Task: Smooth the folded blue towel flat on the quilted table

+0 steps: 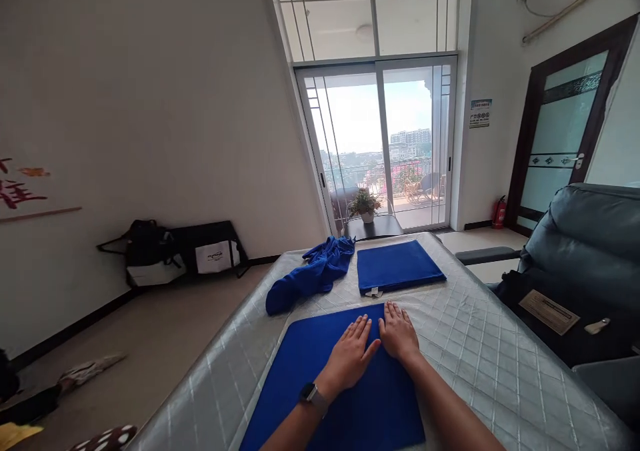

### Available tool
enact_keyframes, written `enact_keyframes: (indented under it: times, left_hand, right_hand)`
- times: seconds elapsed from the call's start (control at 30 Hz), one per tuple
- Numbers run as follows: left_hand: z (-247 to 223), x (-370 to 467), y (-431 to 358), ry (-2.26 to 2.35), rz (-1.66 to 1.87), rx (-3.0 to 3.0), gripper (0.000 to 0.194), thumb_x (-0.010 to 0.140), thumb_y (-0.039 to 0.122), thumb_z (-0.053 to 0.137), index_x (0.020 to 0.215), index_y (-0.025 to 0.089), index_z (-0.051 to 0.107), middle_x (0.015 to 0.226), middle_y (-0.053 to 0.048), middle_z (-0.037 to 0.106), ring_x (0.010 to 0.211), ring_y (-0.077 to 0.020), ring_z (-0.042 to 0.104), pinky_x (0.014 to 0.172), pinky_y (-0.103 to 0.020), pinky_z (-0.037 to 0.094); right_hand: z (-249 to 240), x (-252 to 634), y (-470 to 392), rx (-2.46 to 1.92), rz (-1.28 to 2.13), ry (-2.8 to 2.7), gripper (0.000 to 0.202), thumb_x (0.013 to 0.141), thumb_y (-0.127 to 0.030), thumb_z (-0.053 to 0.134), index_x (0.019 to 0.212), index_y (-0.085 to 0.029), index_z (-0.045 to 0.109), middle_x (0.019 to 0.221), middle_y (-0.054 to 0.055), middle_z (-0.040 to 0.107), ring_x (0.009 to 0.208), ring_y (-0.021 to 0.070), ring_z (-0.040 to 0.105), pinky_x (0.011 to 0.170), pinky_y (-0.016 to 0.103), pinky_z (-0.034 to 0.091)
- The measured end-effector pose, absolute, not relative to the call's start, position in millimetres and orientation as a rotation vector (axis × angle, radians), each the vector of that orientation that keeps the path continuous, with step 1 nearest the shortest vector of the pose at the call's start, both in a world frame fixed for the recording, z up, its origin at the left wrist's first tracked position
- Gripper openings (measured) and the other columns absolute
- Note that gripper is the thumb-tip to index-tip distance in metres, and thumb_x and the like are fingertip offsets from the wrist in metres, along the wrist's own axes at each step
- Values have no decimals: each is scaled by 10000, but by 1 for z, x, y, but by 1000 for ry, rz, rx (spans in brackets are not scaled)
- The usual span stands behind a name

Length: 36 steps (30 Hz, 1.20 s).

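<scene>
A blue towel (310, 378) lies spread flat on the grey quilted surface (475, 344) right in front of me. My left hand (350, 354) and my right hand (399, 332) rest palm down, side by side, on the towel's far edge, fingers together and pointing away. A watch sits on my left wrist. Beyond my hands lies a neatly folded blue towel (397, 266). To its left, a crumpled blue towel (310, 274) sits in a heap.
A grey armchair (575, 264) stands close on the right. A small dark table with a potted plant (365, 206) stands before the glass sliding door. Black bags (165, 251) lean on the left wall. Cloth items lie on the floor at lower left.
</scene>
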State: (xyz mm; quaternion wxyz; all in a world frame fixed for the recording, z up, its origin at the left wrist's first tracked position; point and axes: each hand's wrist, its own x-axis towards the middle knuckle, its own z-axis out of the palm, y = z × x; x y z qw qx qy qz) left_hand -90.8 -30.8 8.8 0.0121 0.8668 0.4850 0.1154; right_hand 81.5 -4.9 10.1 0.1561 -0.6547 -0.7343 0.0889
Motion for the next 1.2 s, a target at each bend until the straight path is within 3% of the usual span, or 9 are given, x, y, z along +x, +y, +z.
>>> enact_keyframes:
  times: [0.23, 0.43, 0.77, 1.2]
  left_hand:
    - [3, -40, 11, 1601, 420, 2645, 640, 1027, 512, 135, 1509, 150, 351, 1532, -159, 422, 1446, -258, 328, 1169, -505, 299]
    - [-2, -104, 10, 1786, 391, 2564, 708, 1000, 589, 173, 1512, 131, 343, 1578, -142, 341, 1477, -257, 246, 1201, -472, 218]
    - [-2, -244, 0, 2105, 318, 2333, 738, 1000, 557, 149, 1495, 46, 346, 1572, -196, 310, 1471, -299, 252, 1190, -492, 203]
    - [-15, -257, 5, 2241, 393, 2224, 874, 951, 673, 144, 1502, 14, 309, 1572, -184, 320, 1472, -283, 258, 1193, -446, 218]
  right_hand:
    - [10, 83, -7, -1861, 229, -2141, 605, 950, -227, 256, 1546, -122, 241, 1612, 80, 210, 1484, 189, 169, 1195, 348, 83]
    - [14, 79, -5, -1907, 229, -2099, 624, 978, -370, 223, 1548, -114, 230, 1612, 66, 206, 1484, 196, 171, 1196, 357, 68]
    - [14, 78, -4, -1924, 218, -2108, 637, 971, -386, 216, 1547, -114, 235, 1610, 54, 214, 1484, 182, 170, 1195, 344, 52]
    - [15, 77, -5, -1938, 169, -2104, 638, 965, -396, 230, 1544, -129, 249, 1602, 42, 243, 1478, 183, 193, 1194, 336, 76]
